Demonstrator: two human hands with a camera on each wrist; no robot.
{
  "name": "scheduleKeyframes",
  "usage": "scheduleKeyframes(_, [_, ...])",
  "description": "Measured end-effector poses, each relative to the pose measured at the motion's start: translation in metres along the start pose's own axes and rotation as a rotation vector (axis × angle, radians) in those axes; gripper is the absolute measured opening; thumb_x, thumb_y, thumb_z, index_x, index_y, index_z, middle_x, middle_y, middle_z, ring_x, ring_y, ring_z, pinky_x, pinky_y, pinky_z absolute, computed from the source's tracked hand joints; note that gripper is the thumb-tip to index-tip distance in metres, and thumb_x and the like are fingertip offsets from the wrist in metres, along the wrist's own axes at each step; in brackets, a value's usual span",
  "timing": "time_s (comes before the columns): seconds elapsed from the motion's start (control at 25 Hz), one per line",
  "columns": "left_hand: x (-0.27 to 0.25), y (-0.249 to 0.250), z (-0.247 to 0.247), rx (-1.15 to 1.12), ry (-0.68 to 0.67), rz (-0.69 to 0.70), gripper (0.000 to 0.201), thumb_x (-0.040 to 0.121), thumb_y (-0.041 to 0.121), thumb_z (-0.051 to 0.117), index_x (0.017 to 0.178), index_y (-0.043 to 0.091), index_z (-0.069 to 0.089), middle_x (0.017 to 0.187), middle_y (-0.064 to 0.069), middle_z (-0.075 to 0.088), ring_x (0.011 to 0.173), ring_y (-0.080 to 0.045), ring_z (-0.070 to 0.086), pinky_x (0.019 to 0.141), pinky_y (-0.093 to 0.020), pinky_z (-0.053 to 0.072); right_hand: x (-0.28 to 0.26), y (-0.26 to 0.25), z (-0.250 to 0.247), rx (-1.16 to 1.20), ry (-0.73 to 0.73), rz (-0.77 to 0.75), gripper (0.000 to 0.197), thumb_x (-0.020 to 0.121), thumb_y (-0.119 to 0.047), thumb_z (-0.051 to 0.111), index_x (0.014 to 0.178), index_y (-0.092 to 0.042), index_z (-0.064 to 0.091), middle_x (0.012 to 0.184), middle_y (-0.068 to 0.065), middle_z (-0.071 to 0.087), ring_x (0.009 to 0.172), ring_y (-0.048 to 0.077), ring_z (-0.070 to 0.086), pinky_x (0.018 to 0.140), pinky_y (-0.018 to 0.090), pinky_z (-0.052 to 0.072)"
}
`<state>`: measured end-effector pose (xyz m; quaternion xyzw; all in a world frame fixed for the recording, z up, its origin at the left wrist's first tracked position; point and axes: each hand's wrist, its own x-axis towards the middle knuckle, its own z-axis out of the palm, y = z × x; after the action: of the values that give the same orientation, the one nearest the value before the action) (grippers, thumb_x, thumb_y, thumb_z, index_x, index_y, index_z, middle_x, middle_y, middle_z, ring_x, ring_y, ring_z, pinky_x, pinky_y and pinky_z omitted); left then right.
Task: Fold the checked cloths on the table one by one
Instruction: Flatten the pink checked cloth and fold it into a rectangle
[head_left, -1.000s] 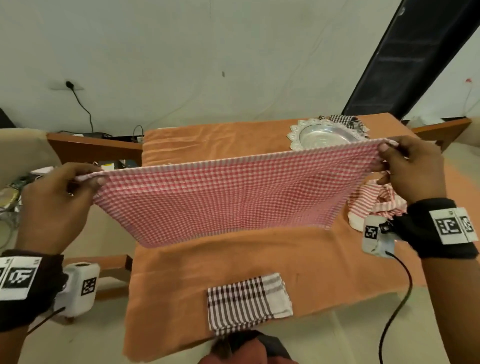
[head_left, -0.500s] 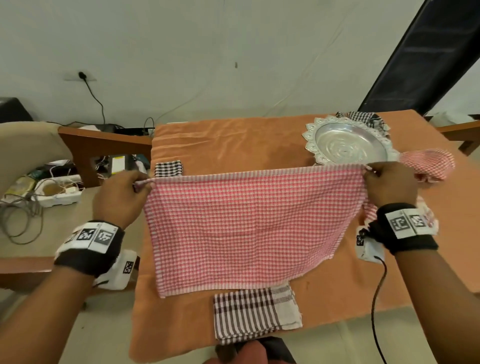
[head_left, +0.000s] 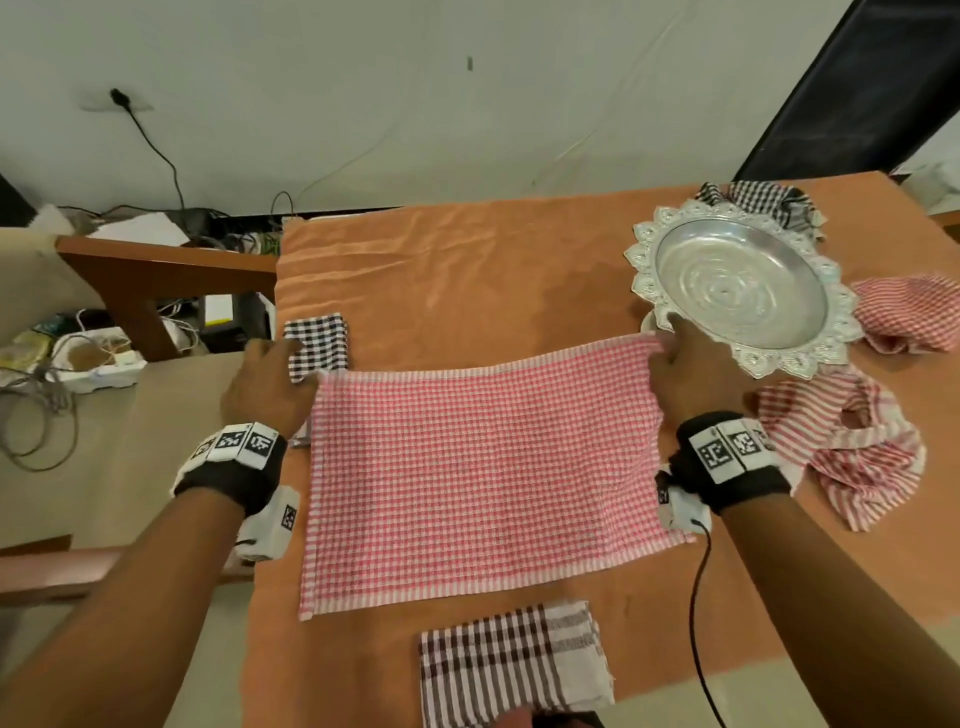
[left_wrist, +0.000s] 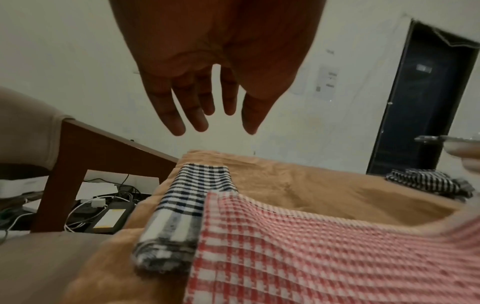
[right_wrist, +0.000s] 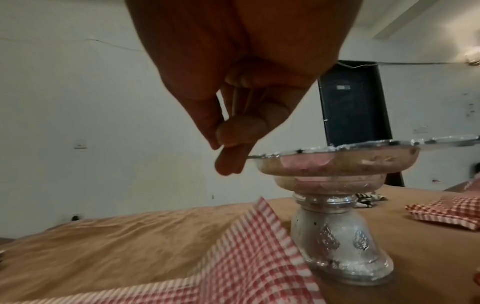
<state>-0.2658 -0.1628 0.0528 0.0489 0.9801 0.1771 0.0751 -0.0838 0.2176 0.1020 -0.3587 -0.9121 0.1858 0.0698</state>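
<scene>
A red checked cloth (head_left: 483, 478) (left_wrist: 324, 257) (right_wrist: 246, 257) lies flat on the orange-covered table (head_left: 467, 270). My left hand (head_left: 265, 384) (left_wrist: 215, 123) hovers over its far left corner with fingers straight, holding nothing. Beside the far right corner is my right hand (head_left: 691, 374) (right_wrist: 223, 152), fingers curled with the thumb against them. The right wrist view shows a gap between them and the raised cloth corner. A folded black checked cloth (head_left: 317, 345) (left_wrist: 187, 205) lies partly under the red cloth's left corner. A folded brown striped cloth (head_left: 514, 665) sits at the near edge.
A silver footed plate (head_left: 737, 291) (right_wrist: 335, 164) stands just past my right hand. Around it lie crumpled cloths: red striped (head_left: 857, 457), red checked (head_left: 914, 312) (right_wrist: 449, 209), black checked (head_left: 758, 200) (left_wrist: 428, 181). Left of the table are a wooden chair frame (head_left: 156, 270) and cables.
The red checked cloth, held up stretched between both hands, has come down flat on the table. Both hands have let go of its far corners.
</scene>
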Motion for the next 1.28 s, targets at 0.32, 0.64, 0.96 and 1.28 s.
scheduleKeyframes(0.32, [-0.126, -0.048, 0.055, -0.272, 0.075, -0.172, 0.021, 0.091, 0.027, 0.057, 0.106, 0.015, 0.065, 0.101, -0.011, 0.065, 0.087, -0.029, 0.060, 0.075, -0.036, 0.044, -0.069, 0.085, 0.069, -0.040, -0.333, 0.182, 0.036, 0.088, -0.034, 0.058, 0.120, -0.017, 0.064, 0.116, 0.009, 0.068, 0.100, 0.029, 0.063, 0.088, 0.037, 0.050])
scheduleKeyframes(0.64, [-0.177, -0.082, 0.095, -0.403, -0.141, -0.330, 0.025, 0.089, 0.020, 0.061, 0.110, 0.005, 0.063, 0.105, -0.018, 0.067, 0.093, -0.036, 0.060, 0.076, -0.037, 0.044, -0.083, 0.130, 0.078, 0.105, -0.297, 0.566, 0.055, 0.086, -0.023, 0.064, 0.136, -0.007, 0.048, 0.136, 0.018, 0.052, 0.117, 0.037, 0.054, 0.097, 0.043, 0.047])
scheduleKeyframes(0.96, [-0.151, -0.069, 0.092, -0.422, -0.213, -0.376, 0.036, 0.090, 0.019, 0.060, 0.121, 0.000, 0.057, 0.115, -0.021, 0.063, 0.099, -0.039, 0.059, 0.084, -0.040, 0.045, -0.062, 0.129, 0.084, 0.211, -0.405, 0.579, 0.034, 0.079, -0.024, 0.075, 0.103, -0.005, 0.060, 0.107, 0.014, 0.063, 0.090, 0.028, 0.056, 0.074, 0.034, 0.043])
scheduleKeyframes(1.28, [-0.140, -0.027, 0.102, -0.329, -0.171, -0.358, 0.034, 0.090, 0.008, 0.056, 0.124, 0.002, 0.056, 0.123, -0.024, 0.060, 0.108, -0.042, 0.056, 0.090, -0.042, 0.042, -0.030, 0.157, 0.070, 0.216, -0.412, 0.460, 0.015, 0.086, -0.010, 0.064, 0.097, 0.000, 0.068, 0.104, 0.018, 0.066, 0.087, 0.030, 0.057, 0.073, 0.032, 0.042])
